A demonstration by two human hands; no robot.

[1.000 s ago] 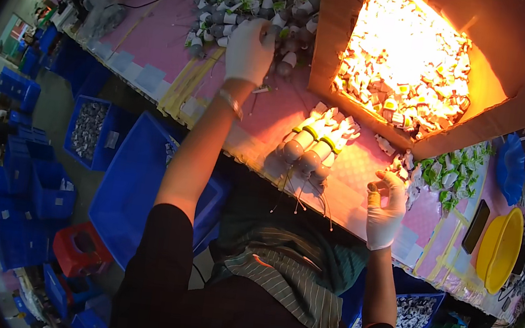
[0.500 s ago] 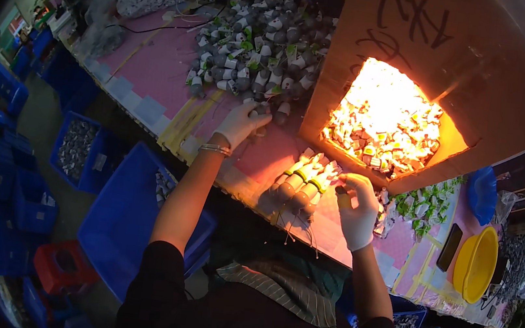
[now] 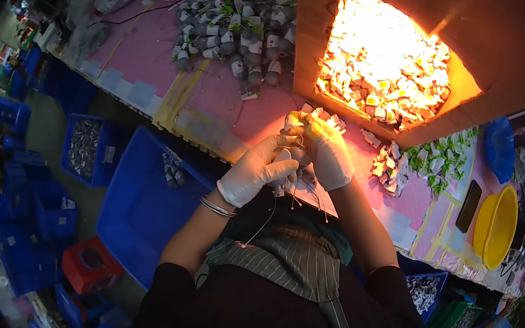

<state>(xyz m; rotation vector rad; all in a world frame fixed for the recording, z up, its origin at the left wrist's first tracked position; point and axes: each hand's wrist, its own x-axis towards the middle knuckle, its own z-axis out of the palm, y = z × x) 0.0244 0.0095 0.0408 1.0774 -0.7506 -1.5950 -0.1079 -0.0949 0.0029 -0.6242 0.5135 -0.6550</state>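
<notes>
A small wired part (image 3: 291, 158) is pinched by the left hand (image 3: 254, 175); its top is gripped by the right hand (image 3: 329, 154), fingers closed, steadied over the table (image 3: 217, 103).

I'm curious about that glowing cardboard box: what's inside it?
The cardboard box holds a heap of small white parts, some with yellow or green bits, lit bright orange. The glare hides the light source and anything beneath the heap.

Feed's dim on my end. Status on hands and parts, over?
Both gloved hands, left hand and right hand, closed on one bulb housing at the table edge. Nothing between them.
</notes>
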